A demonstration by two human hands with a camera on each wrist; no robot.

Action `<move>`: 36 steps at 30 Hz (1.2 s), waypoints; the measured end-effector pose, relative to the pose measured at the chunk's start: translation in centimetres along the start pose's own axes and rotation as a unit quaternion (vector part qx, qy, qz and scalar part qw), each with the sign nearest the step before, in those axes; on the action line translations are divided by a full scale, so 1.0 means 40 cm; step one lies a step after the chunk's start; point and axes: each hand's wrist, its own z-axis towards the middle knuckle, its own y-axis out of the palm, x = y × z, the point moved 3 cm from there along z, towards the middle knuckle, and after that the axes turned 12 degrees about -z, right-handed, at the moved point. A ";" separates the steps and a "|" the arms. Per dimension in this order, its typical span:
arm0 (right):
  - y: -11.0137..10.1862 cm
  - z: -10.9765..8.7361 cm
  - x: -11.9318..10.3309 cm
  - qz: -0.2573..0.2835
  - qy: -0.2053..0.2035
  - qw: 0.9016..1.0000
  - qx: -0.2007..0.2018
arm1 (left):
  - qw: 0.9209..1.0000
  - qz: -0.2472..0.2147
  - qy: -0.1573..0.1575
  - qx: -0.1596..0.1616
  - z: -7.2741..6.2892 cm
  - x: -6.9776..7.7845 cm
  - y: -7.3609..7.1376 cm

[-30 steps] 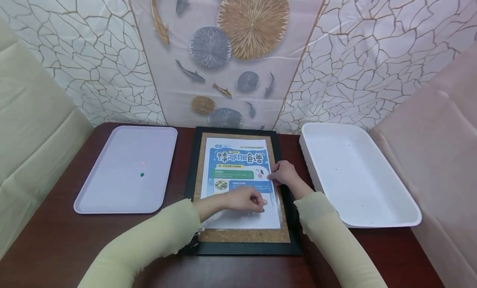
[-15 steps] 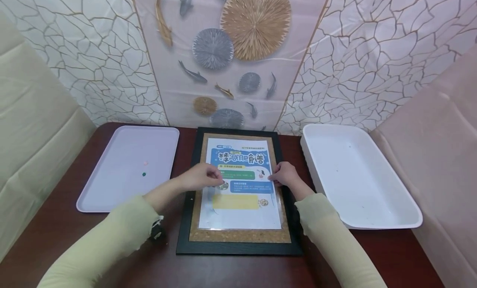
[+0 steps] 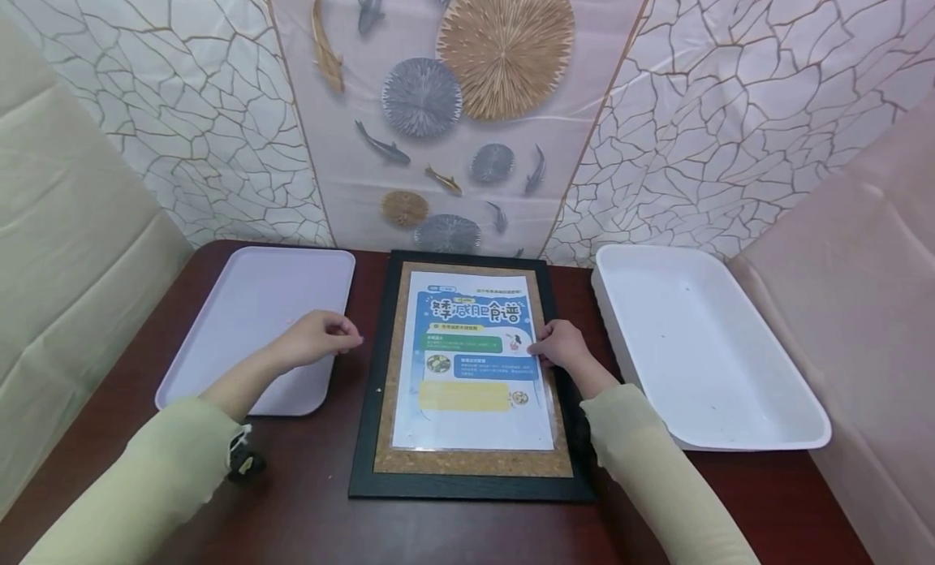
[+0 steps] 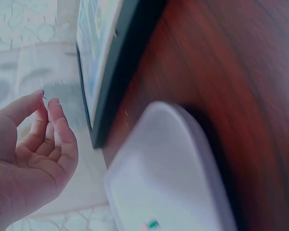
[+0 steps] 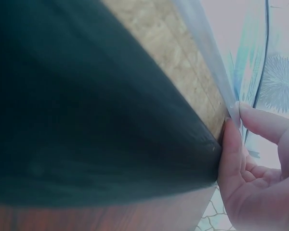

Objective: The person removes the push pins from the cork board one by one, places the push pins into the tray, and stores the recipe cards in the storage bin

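Observation:
My left hand (image 3: pixel 305 339) is over the right part of the lilac tray (image 3: pixel 244 293). Between its thumb and fingertip it pinches a tiny dark thumbtack (image 4: pixel 44 95), its thin point showing in the left wrist view. A green tack (image 4: pixel 153 224) and a pink one beside it lie on the tray. My right hand (image 3: pixel 564 346) pinches the right edge of a laminated poster (image 3: pixel 467 431), thumb on the front and fingers behind. The poster lies on a cork board (image 3: pixel 475 463) with a black frame (image 3: pixel 467 488).
A deep white tray (image 3: pixel 708 346) with a few small specks stands right of the board. The dark wooden table (image 3: pixel 307 484) shows in front. A patterned cloth backdrop (image 3: pixel 424 171) rises behind, with padded panels (image 3: pixel 88 248) at the sides.
My left hand has moved from over the poster's lower part leftward to over the lilac tray, uncovering the poster. The right hand stays at the poster's right edge.

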 end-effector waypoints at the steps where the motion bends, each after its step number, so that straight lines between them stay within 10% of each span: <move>1: 0.000 -0.001 0.001 0.000 0.001 1.000 0.001 | 1.000 0.000 -0.002 0.003 -0.005 -0.007 -0.007; 14: -0.002 -0.021 0.008 0.029 0.006 0.999 0.013 | 0.999 -0.020 -0.030 0.034 -0.061 -0.085 -0.069; 24: -0.002 -0.063 0.014 0.190 -0.088 0.978 0.003 | 0.997 -0.023 -0.051 0.048 -0.095 -0.117 -0.089; 36: -0.260 -0.170 0.117 0.329 -0.020 0.933 0.143 | 0.996 -0.033 -0.061 0.052 -0.105 -0.121 -0.092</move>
